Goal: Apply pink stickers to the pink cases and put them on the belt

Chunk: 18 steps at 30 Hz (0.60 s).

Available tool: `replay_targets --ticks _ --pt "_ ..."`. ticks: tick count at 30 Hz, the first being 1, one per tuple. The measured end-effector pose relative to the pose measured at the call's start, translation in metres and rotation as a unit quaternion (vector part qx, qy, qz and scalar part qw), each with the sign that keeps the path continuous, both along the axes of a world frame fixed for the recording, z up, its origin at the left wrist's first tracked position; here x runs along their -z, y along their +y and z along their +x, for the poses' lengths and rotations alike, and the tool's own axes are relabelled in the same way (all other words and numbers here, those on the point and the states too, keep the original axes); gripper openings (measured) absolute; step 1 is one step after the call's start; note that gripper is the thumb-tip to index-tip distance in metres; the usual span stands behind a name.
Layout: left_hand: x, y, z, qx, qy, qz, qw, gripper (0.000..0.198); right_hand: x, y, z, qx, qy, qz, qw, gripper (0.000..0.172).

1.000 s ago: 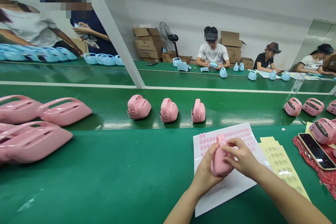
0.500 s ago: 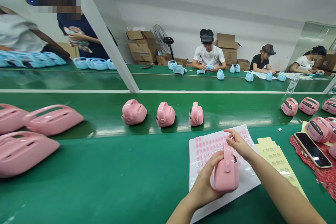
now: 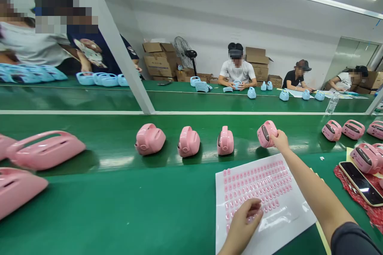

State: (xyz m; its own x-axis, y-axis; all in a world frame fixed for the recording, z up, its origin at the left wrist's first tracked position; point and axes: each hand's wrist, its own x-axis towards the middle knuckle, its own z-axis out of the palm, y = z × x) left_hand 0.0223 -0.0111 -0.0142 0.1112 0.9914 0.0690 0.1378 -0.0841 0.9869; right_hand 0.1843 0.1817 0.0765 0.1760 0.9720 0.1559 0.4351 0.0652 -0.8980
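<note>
My right hand (image 3: 280, 142) reaches forward, its fingers closed on the side of a pink handled plastic case (image 3: 265, 134) with a dark window in its face. The case is at the green strip beyond the near work surface; whether it bears its full weight there I cannot tell. My left hand (image 3: 243, 225) hovers over or rests on a white sheet (image 3: 287, 227), fingers loosely curled, thumb apart, nothing seen in them. Rows of small pink oval stickers (image 3: 254, 185) cover much of that sheet.
Similar pink cases (image 3: 225, 142) line the green strip. Larger pink shells (image 3: 44, 149) lie at left. At right, a phone (image 3: 362, 183) lies on red wrap (image 3: 377, 213). Beyond a white rail (image 3: 185, 112), several people sit or stand by blue cases (image 3: 251, 93). A slanted post (image 3: 119, 48) rises at left.
My left hand has let go of the pink case and stays low over the sticker sheet. My right hand has carried the case forward onto or just above the green strip.
</note>
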Motion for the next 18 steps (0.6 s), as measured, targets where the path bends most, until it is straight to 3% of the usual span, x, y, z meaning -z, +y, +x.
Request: replay_targets --ticks 4,8,12,15,18 --pt "-0.005 -0.004 0.002 -0.001 0.043 0.025 0.999 0.013 -0.006 0.01 -0.015 -0.004 -0.014 0.021 1.0 0.03" --pt "-0.011 -0.007 0.006 -0.009 0.059 0.032 0.998 0.012 -0.012 0.006 -0.042 -0.044 -0.025 0.032 0.998 0.032" --pt "-0.011 -0.006 0.006 -0.006 0.058 0.035 0.998 0.012 -0.014 0.0 -0.091 -0.097 -0.036 0.014 0.995 0.032" --pt "-0.007 -0.004 0.002 0.001 0.048 0.033 0.998 0.012 -0.013 -0.005 -0.138 -0.124 -0.041 -0.018 0.991 0.044" --pt "0.0 0.001 -0.004 0.03 0.02 0.021 0.999 0.016 -0.013 -0.004 -0.171 -0.133 -0.04 -0.064 0.988 0.038"
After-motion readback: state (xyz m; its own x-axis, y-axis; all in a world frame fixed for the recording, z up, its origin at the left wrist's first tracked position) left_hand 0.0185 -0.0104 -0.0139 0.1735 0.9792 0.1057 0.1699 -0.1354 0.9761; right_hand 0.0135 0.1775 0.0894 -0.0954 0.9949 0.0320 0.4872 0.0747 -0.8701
